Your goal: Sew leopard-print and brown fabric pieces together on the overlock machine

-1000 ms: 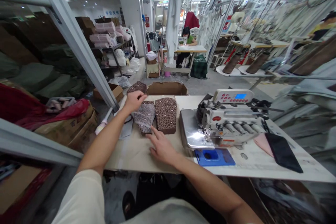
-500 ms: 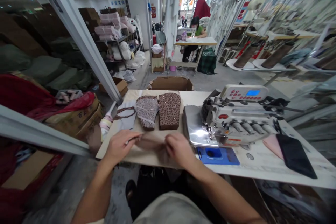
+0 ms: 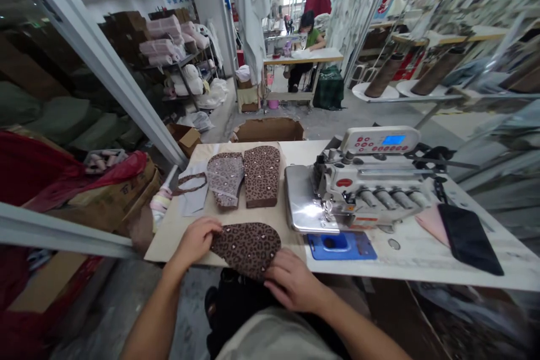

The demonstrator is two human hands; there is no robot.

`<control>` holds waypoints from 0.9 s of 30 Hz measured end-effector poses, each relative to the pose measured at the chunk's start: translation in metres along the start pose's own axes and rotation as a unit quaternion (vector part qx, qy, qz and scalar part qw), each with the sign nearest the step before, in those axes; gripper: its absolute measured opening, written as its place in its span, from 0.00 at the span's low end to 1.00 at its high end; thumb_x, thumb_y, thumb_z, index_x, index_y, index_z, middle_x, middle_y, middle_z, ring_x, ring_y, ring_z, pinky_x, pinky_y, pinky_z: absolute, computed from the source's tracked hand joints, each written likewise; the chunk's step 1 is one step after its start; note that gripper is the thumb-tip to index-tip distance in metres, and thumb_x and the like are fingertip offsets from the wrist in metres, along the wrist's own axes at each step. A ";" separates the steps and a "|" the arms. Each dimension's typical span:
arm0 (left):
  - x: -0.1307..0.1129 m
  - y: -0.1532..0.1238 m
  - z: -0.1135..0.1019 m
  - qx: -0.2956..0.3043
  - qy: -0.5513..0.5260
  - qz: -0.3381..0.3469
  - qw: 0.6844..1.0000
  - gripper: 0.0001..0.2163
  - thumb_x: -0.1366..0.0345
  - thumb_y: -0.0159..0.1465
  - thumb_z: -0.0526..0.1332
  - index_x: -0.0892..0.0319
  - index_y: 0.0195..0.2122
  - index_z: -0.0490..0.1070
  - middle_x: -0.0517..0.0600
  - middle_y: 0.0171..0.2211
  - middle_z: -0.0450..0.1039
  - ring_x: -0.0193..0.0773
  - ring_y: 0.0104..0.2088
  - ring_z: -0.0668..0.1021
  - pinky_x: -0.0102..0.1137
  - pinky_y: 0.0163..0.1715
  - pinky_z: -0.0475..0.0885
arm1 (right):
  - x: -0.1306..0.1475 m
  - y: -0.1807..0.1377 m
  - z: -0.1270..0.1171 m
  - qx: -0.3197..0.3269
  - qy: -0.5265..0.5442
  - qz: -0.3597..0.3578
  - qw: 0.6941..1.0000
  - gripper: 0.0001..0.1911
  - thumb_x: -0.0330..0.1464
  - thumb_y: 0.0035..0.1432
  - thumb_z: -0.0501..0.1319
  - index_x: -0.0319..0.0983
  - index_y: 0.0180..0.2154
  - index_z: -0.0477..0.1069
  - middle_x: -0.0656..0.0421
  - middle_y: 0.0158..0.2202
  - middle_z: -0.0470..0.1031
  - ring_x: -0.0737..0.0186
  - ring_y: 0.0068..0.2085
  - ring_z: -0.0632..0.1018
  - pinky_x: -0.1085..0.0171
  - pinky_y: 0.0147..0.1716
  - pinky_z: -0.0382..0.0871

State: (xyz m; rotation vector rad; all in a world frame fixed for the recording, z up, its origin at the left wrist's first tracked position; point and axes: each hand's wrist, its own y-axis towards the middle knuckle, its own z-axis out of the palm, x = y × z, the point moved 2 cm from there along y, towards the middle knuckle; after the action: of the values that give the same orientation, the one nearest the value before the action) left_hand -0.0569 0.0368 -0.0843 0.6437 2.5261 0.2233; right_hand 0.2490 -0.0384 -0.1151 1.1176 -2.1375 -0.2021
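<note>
A brown leopard-print fabric piece (image 3: pixel 247 244) is stretched between my hands over the front edge of the table. My left hand (image 3: pixel 196 242) pinches its left end. My right hand (image 3: pixel 293 278) grips the lower right edge, fingers curled on the cloth. Behind it lies a stack of matching leopard-print pieces (image 3: pixel 261 174). To the left of that stack is a second pile, paler side up (image 3: pixel 225 177). A narrow leopard-print strip (image 3: pixel 192 181) forms a loop on a white sheet (image 3: pixel 194 202) further left.
An overlock sewing machine (image 3: pixel 367 191) stands right of the stacks, with a blue tray (image 3: pixel 341 246) at its front. A black flat piece (image 3: pixel 468 239) lies at the right. Beyond the table sits a cardboard box (image 3: pixel 268 129); a person (image 3: pixel 310 36) works at another machine. A metal post (image 3: pixel 109 56) rises at left.
The blurred cloth between my hands is now spread out with its leopard print showing. My right hand has moved lower, toward the table's front edge. The view has shifted slightly.
</note>
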 end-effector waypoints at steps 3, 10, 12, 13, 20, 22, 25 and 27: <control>-0.032 0.048 0.007 -0.026 -0.006 0.022 0.999 0.12 0.71 0.67 0.56 0.55 0.44 0.79 0.53 0.41 0.82 0.42 0.43 0.82 0.39 0.47 0.79 | -0.014 0.001 -0.004 -0.047 -0.033 0.043 0.997 0.06 0.30 0.67 0.59 0.41 0.42 0.74 0.53 0.37 0.76 0.53 0.40 0.73 0.56 0.40 0.66; -0.080 0.140 0.057 0.029 0.069 0.102 0.992 0.17 0.66 0.63 0.68 0.59 0.53 0.76 0.59 0.51 0.76 0.51 0.52 0.77 0.45 0.56 0.74 | -0.029 -0.001 -0.002 -0.108 0.060 0.062 0.990 0.06 0.28 0.65 0.58 0.41 0.36 0.72 0.55 0.34 0.76 0.56 0.37 0.73 0.59 0.37 0.67; -0.080 0.149 0.067 0.046 0.085 0.099 0.990 0.11 0.67 0.66 0.66 0.58 0.49 0.78 0.57 0.47 0.76 0.49 0.49 0.78 0.44 0.53 0.75 | -0.030 -0.001 -0.004 -0.120 0.070 0.069 0.988 0.07 0.28 0.66 0.57 0.41 0.35 0.72 0.56 0.33 0.75 0.57 0.36 0.74 0.60 0.36 0.66; -0.079 0.151 0.070 0.048 0.087 0.095 0.991 0.08 0.68 0.67 0.63 0.59 0.46 0.78 0.57 0.45 0.77 0.48 0.47 0.78 0.42 0.51 0.75 | -0.030 -0.001 -0.004 -0.124 0.071 0.072 0.987 0.07 0.28 0.66 0.57 0.41 0.35 0.72 0.56 0.32 0.75 0.57 0.36 0.74 0.60 0.36 0.66; -0.066 0.161 0.076 0.036 0.073 0.062 0.995 0.11 0.70 0.72 0.55 0.60 0.37 0.77 0.55 0.38 0.75 0.43 0.41 0.77 0.37 0.45 0.73 | -0.032 -0.003 -0.002 -0.131 0.057 0.065 0.988 0.07 0.28 0.65 0.57 0.41 0.34 0.71 0.56 0.32 0.75 0.57 0.35 0.73 0.60 0.37 0.66; -0.061 0.165 0.076 0.034 0.063 0.048 0.996 0.10 0.69 0.71 0.56 0.59 0.35 0.77 0.54 0.37 0.76 0.42 0.40 0.77 0.35 0.44 0.73 | -0.032 -0.004 -0.002 -0.135 0.053 0.063 0.987 0.07 0.28 0.65 0.57 0.41 0.35 0.71 0.56 0.32 0.75 0.57 0.35 0.73 0.61 0.36 0.65; -0.056 0.171 0.076 0.033 0.045 0.024 0.998 0.08 0.68 0.69 0.62 0.59 0.32 0.77 0.52 0.34 0.77 0.40 0.38 0.78 0.33 0.42 0.73 | -0.032 -0.004 -0.001 -0.136 0.050 0.062 0.988 0.07 0.28 0.66 0.56 0.41 0.35 0.71 0.56 0.32 0.75 0.57 0.35 0.73 0.60 0.36 0.65; -0.054 0.173 0.074 0.035 0.032 0.009 0.999 0.06 0.68 0.66 0.65 0.59 0.31 0.77 0.51 0.33 0.78 0.40 0.37 0.79 0.33 0.41 0.72 | -0.032 -0.004 -0.001 -0.139 0.052 0.062 0.987 0.07 0.28 0.66 0.56 0.41 0.35 0.71 0.56 0.32 0.75 0.57 0.35 0.73 0.60 0.37 0.65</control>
State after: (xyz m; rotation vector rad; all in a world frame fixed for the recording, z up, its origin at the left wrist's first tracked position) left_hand 0.0923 0.1640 -0.0753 0.6977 2.6005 0.1650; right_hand 0.2642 -0.0163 -0.1321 0.8150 -2.0047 -0.3649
